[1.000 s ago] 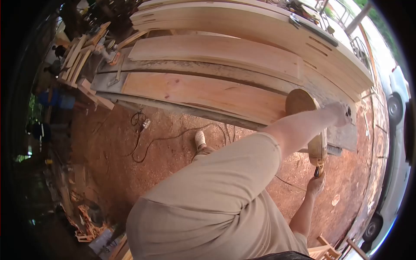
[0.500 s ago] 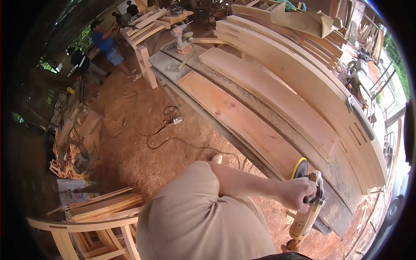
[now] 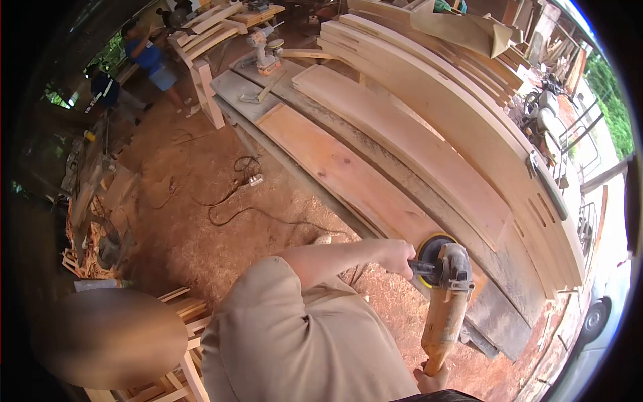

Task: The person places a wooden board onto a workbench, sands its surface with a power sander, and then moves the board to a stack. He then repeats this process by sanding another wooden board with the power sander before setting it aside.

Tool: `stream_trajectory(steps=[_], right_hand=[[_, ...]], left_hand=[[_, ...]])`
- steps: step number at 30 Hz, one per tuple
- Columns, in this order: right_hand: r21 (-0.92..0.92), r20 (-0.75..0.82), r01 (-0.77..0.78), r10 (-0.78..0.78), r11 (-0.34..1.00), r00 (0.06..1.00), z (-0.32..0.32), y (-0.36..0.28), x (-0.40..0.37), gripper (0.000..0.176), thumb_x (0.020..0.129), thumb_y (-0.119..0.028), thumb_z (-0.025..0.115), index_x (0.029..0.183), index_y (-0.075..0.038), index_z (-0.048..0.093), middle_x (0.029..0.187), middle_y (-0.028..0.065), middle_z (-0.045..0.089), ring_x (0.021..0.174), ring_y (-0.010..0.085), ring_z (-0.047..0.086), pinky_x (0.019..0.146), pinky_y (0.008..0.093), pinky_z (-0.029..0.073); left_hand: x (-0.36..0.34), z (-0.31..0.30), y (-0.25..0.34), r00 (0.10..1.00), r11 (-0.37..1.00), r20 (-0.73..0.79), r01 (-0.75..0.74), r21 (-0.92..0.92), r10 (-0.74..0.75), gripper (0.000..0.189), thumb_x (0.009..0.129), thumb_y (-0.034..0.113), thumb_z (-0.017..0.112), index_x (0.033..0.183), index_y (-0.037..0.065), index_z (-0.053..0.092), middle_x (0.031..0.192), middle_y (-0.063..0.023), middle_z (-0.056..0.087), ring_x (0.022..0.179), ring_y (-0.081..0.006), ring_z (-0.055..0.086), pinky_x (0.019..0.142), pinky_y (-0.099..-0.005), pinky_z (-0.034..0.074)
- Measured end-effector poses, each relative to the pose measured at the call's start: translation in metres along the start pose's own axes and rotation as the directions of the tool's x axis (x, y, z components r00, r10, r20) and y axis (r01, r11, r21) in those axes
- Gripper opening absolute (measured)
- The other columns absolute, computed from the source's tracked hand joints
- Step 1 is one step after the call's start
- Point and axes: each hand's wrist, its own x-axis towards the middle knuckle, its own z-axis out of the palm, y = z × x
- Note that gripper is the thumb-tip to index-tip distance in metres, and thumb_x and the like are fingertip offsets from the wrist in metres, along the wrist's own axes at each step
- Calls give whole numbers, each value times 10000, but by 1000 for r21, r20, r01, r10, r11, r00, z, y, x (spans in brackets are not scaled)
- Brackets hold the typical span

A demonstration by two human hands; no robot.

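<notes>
A yellow disc sander point(image 3: 443, 305) hangs over the near end of a long reddish plank point(image 3: 348, 174), its yellow-edged pad point(image 3: 429, 246) at the plank's surface. My left hand point(image 3: 396, 258), reaching out from a tan sleeve, is shut on the sander's black side handle. At the lower edge of the view my right hand point(image 3: 431, 379) grips the tail of the sander's body. The plank lies lengthwise on a grey workbench point(image 3: 499, 315).
Paler planks point(image 3: 415, 137) and curved wooden parts point(image 3: 469, 100) are stacked beyond the reddish plank. A power tool point(image 3: 264, 50) stands at the bench's far end. A cable point(image 3: 244, 201) trails over the red dirt floor. Two people point(image 3: 144, 57) stand far left. Wooden frames point(image 3: 184, 315) sit near left.
The view swung left and up along the bench. The sander came from beyond the bench edge onto the plank's near end, and my left hand shifted from the sander's head to its side handle.
</notes>
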Motion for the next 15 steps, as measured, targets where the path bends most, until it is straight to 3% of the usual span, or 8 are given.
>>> stream_trajectory(steps=[1,2,4,5,7,8,10,15], right_hand=[[4,6,-1,1,1000,1000,7,-7,-1,402,694,86,723,1070,-8,614,885,29,601,786,166,627,691,324,518],[11,3,-18,18,1000,1000,13,-14,-3,402,694,86,723,1070,-8,614,885,29,601,786,166,627,691,324,518],[235,164,-99,61,967,985,30,-26,-2,436,723,42,741,1137,6,606,929,57,606,773,161,627,636,324,524],[232,168,-124,86,965,982,34,-25,0,436,723,42,741,1137,6,606,929,57,606,773,161,627,636,324,524],[553,299,-162,-12,817,954,33,-12,-8,462,798,-143,792,1180,27,594,997,86,619,776,158,635,599,326,528],[534,297,-198,37,822,954,32,-9,-18,462,798,-143,792,1180,27,594,997,86,619,776,158,635,599,326,528],[683,300,-169,-62,711,952,32,-15,-28,493,893,-314,746,1200,38,591,1036,93,619,789,154,630,643,311,521],[523,92,-70,25,849,995,37,-41,-35,487,920,-335,717,1206,40,592,1027,90,620,795,150,627,659,303,511]], left_hand=[[4,-8,-4,1000,989,-28,3,149,1,391,760,340,763,932,-10,734,851,-203,747,838,-316,745,743,-438,572],[7,-14,-6,1000,989,-11,2,149,-1,391,760,340,763,932,-10,734,851,-203,747,838,-316,745,743,-438,572],[12,-28,-6,998,914,-34,-27,405,44,329,777,292,703,944,16,763,949,-211,762,946,-364,741,831,-463,581],[18,-32,1,999,883,18,20,469,-33,304,783,273,686,941,28,772,976,-210,763,967,-359,740,839,-459,585],[32,-31,18,990,813,82,44,580,-112,279,790,251,675,942,47,790,1008,-212,764,992,-352,741,844,-453,592],[43,-23,22,991,777,87,26,629,-103,276,790,250,683,946,54,798,1011,-215,764,994,-349,744,841,-451,594],[57,-1,35,1000,835,3,1,550,-3,266,782,214,681,944,41,801,995,-201,772,969,-334,754,818,-443,605],[50,0,20,982,919,-88,-121,375,165,265,765,167,684,931,-22,767,971,-260,752,976,-383,742,840,-484,597]])
